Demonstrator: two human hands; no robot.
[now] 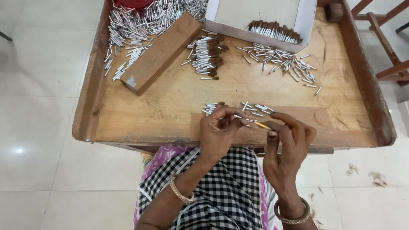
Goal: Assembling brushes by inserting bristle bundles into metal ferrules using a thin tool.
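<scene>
Looking down, head view: you are sitting at a low wooden tray table (170, 106), with both hands meeting over its near edge.
Left hand: your left hand (219, 132) is closing thumb and fingertips on a small metal tube (239, 116), pinching it near one end.
Right hand: your right hand (287, 140) is curling shut around a thin yellow stick (262, 125), whose tip is pointing toward the tube in the left hand.
Where the tube is: it is sitting between your two hands, just above the front rim of the table, with a small cluster of loose tubes (255, 108) lying just beyond your fingers.
Handling: the tube is looking light, stiff and smooth, so it is probably slipping easily; you are best gripping it across the middle of its body, not at the open mouth.
Further back: a row of brown-tipped tubes (208, 57) is lying beside a wooden block (159, 53), and a big pile of bare tubes (136, 30) is spreading to the left of the block.
White box: a white cardboard box (304, 21) is holding more brown-tipped pieces (275, 30), with scattered tubes (283, 61) lying in front of it.
Wrists: you are wearing a bangle on each.
</scene>
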